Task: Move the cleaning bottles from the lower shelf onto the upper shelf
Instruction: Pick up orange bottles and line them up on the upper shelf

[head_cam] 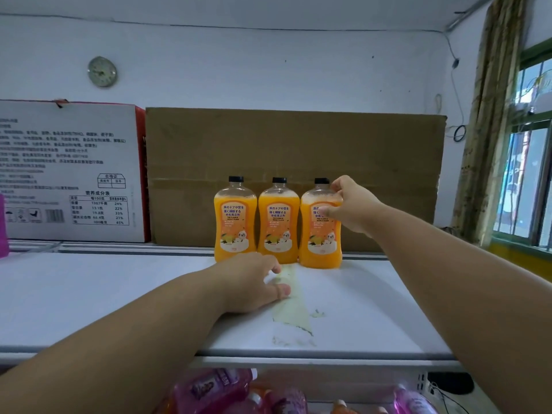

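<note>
Three orange cleaning bottles with black caps stand upright in a row on the white upper shelf, against a brown cardboard box. My right hand grips the shoulder of the right bottle. The middle bottle and the left bottle stand free beside it. My left hand rests flat on the shelf just in front of the left and middle bottles, holding nothing. Below the shelf's front edge, pink bottles and orange ones show on the lower shelf.
A large brown cardboard box stands behind the bottles. A white printed carton sits at the left. A pink object pokes in at the far left edge. A curtain and window lie to the right.
</note>
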`<action>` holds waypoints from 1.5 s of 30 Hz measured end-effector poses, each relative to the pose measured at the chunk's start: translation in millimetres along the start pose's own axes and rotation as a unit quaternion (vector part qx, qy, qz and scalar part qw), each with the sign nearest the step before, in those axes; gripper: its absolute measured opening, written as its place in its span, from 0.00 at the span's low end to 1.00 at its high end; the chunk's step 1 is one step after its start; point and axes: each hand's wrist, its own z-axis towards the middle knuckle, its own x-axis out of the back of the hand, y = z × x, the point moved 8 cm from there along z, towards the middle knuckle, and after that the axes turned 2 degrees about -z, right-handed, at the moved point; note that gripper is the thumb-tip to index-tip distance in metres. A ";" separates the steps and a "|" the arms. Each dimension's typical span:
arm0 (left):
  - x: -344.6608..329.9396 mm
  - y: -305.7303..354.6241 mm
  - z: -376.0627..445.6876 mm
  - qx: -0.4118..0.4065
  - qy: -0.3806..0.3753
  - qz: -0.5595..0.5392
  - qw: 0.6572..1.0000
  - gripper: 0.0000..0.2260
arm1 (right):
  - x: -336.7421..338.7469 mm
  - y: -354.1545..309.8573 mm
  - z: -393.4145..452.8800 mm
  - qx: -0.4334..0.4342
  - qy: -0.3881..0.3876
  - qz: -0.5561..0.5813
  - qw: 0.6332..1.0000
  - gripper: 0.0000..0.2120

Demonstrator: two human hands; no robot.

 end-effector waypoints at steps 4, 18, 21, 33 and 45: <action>9.3 -5.6 -5.9 0.021 0.020 0.005 1.000 0.23 | 12.1 -5.3 -14.9 -0.003 0.053 -0.039 0.998 0.38; 47.7 -113.7 -129.0 0.065 0.084 0.017 0.994 0.25 | -40.3 -185.6 -149.7 0.174 0.037 -0.130 0.976 0.34; 62.4 -166.4 -192.7 0.086 0.113 0.021 0.990 0.25 | -76.1 -259.6 -182.7 0.195 0.013 -0.114 0.974 0.35; 81.4 -379.7 -491.5 0.231 0.193 0.096 0.949 0.24 | -216.7 -571.3 -316.2 0.355 -0.062 0.023 0.933 0.33; 53.4 -568.3 -585.0 0.331 0.180 0.085 0.922 0.25 | -373.9 -711.9 -361.0 0.430 -0.124 0.096 0.889 0.31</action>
